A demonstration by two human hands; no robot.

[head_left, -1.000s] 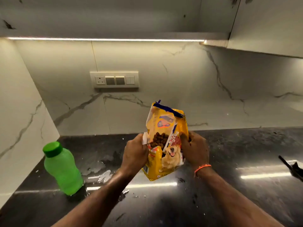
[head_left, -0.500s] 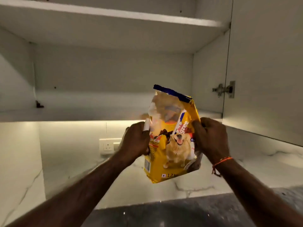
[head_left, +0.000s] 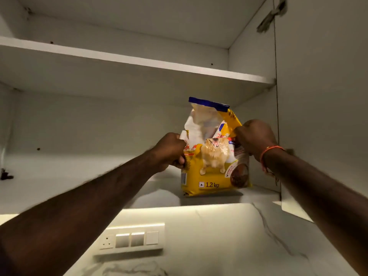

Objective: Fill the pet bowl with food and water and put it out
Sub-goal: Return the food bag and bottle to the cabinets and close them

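Note:
A yellow dog food bag [head_left: 213, 176], printed with a dog and "1.2 kg", stands upright on the lower shelf [head_left: 79, 188] of an open wall cabinet, near its right side. Its torn top with a blue strip is open. My left hand [head_left: 171, 151] grips the bag's left edge. My right hand [head_left: 253, 137], with an orange thread on the wrist, grips the upper right edge. No pet bowl is in view.
An upper shelf [head_left: 139, 60] runs above the bag. The cabinet door [head_left: 322, 116] hangs open at the right. Below the cabinet a white switch panel [head_left: 132, 240] sits on the marble wall. A small dark item [head_left: 6, 175] lies at the shelf's far left.
Both hands lifted the bag from above the counter up into the cabinet, and it now rests on the lower shelf. The view tilted upward; the counter and green bottle left the frame.

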